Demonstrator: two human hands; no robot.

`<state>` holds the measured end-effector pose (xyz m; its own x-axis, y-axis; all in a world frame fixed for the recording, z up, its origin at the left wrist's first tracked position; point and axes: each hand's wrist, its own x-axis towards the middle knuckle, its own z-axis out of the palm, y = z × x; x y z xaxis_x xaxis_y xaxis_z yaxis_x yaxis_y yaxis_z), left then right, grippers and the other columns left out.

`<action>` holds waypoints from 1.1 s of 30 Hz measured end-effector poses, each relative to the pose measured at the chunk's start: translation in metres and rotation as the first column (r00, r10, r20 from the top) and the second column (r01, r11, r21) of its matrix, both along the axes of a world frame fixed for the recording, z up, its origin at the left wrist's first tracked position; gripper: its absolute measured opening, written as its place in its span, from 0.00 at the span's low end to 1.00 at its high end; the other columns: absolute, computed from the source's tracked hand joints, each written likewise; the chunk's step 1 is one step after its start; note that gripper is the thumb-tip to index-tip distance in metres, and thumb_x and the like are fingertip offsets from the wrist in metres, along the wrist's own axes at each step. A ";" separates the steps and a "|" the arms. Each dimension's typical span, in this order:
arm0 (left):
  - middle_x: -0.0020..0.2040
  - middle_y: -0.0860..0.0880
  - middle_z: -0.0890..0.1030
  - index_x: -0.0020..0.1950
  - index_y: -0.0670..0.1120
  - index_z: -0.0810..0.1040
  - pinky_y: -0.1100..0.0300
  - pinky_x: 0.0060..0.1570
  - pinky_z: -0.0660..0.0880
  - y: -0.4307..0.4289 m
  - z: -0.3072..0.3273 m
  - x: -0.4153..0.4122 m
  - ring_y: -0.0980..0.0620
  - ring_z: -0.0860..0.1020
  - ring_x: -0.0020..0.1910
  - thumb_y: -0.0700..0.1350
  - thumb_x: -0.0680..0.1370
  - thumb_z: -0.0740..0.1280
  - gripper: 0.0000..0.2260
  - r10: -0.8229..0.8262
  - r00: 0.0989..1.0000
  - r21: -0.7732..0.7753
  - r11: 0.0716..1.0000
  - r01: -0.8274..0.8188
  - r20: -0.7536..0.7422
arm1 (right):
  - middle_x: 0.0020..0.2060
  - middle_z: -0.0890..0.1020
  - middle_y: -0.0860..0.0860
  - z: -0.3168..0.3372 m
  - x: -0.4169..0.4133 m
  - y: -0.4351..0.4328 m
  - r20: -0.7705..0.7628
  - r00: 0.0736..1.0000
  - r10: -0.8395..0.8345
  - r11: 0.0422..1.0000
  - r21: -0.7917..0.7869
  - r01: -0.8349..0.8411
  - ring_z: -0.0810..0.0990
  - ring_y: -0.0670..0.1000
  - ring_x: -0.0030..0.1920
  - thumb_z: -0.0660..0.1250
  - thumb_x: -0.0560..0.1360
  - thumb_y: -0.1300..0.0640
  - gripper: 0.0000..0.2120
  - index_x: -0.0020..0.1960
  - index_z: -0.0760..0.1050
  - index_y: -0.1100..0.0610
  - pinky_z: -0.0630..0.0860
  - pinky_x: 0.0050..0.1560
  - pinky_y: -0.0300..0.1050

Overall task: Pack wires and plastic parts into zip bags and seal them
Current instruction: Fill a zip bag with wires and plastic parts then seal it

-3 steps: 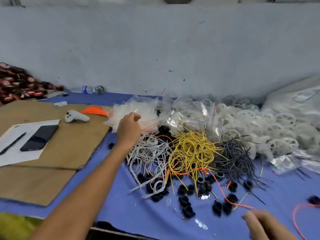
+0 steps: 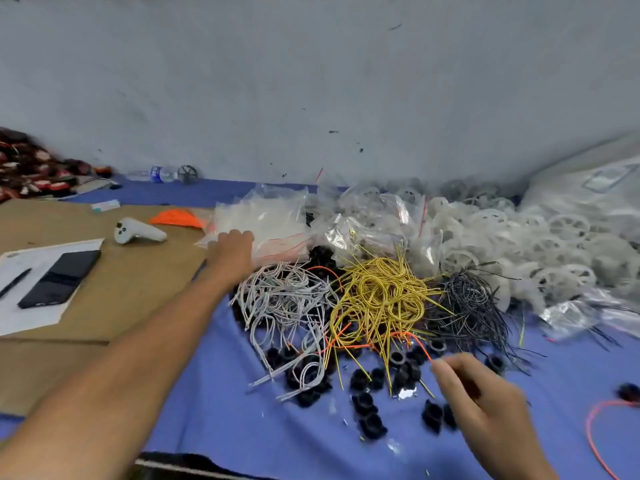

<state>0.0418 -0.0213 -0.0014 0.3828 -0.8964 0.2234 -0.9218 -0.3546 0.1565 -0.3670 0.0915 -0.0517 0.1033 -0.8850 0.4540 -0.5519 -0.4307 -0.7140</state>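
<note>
Piles of wire lie on the blue cloth (image 2: 214, 410): white wires (image 2: 284, 299), yellow wires (image 2: 377, 299) and dark wires (image 2: 467, 299). Several black plastic parts (image 2: 367, 403) are scattered in front of them. My left hand (image 2: 232, 251) reaches onto a stack of empty zip bags (image 2: 273, 226), its fingers curled down over the stack's left edge. My right hand (image 2: 485, 403) pinches the end of an orange wire (image 2: 414, 337) that runs back under the yellow pile.
Cardboard (image 2: 131, 282) on the left carries a phone (image 2: 59, 278), a pen (image 2: 14, 282), paper, a white controller (image 2: 135, 232) and an orange wire bundle (image 2: 176, 218). White plastic wheels (image 2: 540, 244) and filled bags (image 2: 374, 216) heap at the back right. A loose orange wire (image 2: 595, 434) lies at the right.
My right hand has come up from the bottom edge toward the pile, holding the orange wire's end. My left hand stays on the bag stack.
</note>
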 end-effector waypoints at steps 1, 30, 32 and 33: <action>0.64 0.43 0.73 0.68 0.47 0.68 0.49 0.61 0.70 -0.004 -0.005 0.014 0.41 0.71 0.63 0.49 0.78 0.66 0.20 -0.005 0.996 0.136 0.991 -0.007 0.092 | 0.31 0.77 0.42 0.004 0.015 -0.021 -0.068 0.995 0.070 0.998 0.001 -0.070 0.73 0.41 0.32 0.67 0.77 0.51 0.06 0.41 0.78 0.46 0.70 0.35 0.35; 0.41 0.53 0.80 0.53 0.53 0.75 0.51 0.45 0.77 0.073 -0.012 -0.148 0.53 0.79 0.40 0.41 0.75 0.69 0.10 -0.515 0.541 -0.109 0.784 0.612 -0.665 | 0.42 0.82 0.59 0.015 0.118 -0.048 0.602 0.792 0.104 0.802 0.420 -0.425 0.81 0.58 0.43 0.64 0.80 0.59 0.08 0.49 0.76 0.64 0.78 0.51 0.68; 0.40 0.56 0.79 0.54 0.55 0.77 0.57 0.41 0.76 0.078 -0.015 -0.145 0.57 0.77 0.37 0.43 0.76 0.69 0.09 -0.493 0.490 -0.129 0.788 0.602 -0.719 | 0.40 0.82 0.57 0.015 0.108 -0.047 0.618 0.771 0.153 0.770 0.414 -0.485 0.81 0.56 0.41 0.62 0.81 0.61 0.08 0.47 0.77 0.64 0.80 0.47 0.63; 0.40 0.57 0.79 0.54 0.55 0.78 0.60 0.41 0.74 0.079 -0.016 -0.141 0.59 0.77 0.37 0.44 0.77 0.69 0.08 -0.492 0.495 -0.155 0.804 0.575 -0.716 | 0.40 0.82 0.57 0.016 0.103 -0.046 0.600 0.781 0.175 0.759 0.423 -0.495 0.81 0.54 0.40 0.62 0.81 0.61 0.09 0.48 0.79 0.62 0.81 0.45 0.58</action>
